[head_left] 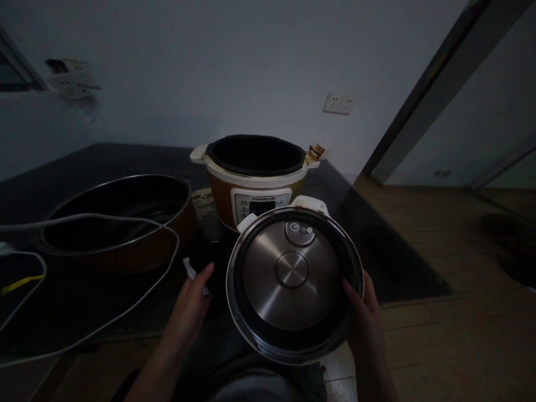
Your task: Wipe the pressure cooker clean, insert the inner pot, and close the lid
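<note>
My right hand [367, 318] grips the right rim of a pressure cooker lid [268, 279], its thumb over the edge. The lid is tilted so its brushed steel underside, dark seal ring and small valve fittings face me. To its left, my left hand [192, 301] is closed on a crumpled white tissue [189, 269], apart from the lid. Behind the lid stands the electric pressure cooker [221, 192], uncovered, with a dark inner pot and a front control panel partly hidden by the lid.
A wide dark pan [125, 254] stands on the dark countertop [402, 273] at left. A white cable [138, 307] loops across and in front of it. Wall sockets [338, 104] are on the back wall. Wooden floor [460, 346] lies beyond the counter's right edge.
</note>
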{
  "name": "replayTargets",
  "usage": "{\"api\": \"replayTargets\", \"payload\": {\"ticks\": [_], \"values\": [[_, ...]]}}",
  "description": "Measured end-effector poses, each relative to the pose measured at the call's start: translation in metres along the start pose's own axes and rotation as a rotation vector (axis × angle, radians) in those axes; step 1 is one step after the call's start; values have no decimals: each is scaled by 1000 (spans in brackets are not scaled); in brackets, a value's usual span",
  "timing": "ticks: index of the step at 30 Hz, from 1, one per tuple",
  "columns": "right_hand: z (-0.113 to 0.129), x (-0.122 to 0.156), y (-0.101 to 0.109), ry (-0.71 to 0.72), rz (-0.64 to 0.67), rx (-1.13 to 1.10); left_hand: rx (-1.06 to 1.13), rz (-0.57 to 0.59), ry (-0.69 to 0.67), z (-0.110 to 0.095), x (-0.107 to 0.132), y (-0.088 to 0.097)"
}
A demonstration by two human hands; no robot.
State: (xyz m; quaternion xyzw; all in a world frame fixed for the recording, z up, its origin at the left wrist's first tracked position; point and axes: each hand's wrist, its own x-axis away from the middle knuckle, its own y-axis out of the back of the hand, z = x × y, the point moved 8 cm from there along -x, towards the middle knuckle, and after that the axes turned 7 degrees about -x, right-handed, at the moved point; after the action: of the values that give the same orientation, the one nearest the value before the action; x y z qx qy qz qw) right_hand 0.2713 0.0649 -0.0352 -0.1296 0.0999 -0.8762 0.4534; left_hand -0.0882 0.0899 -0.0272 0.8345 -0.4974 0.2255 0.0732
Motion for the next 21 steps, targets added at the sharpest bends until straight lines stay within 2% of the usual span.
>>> {"api": "replayTargets", "payload": {"ticks": [3, 7, 10, 14, 21], "values": [[4, -4, -1, -1, 3, 16, -52, 133, -63, -3, -1, -19], [9, -14, -4, -24, 45, 47, -181, 314, -259, -19, 0, -47], [6, -18, -8, -100, 101, 27, -194, 307, -272, -22, 0, -54], [1, -21, -10, -180, 110, -18, -159, 249, -264, -22, 1, -54], [11, -26, -10, -101, 93, -13, -167, 226, -273, -18, 8, -55]]}}
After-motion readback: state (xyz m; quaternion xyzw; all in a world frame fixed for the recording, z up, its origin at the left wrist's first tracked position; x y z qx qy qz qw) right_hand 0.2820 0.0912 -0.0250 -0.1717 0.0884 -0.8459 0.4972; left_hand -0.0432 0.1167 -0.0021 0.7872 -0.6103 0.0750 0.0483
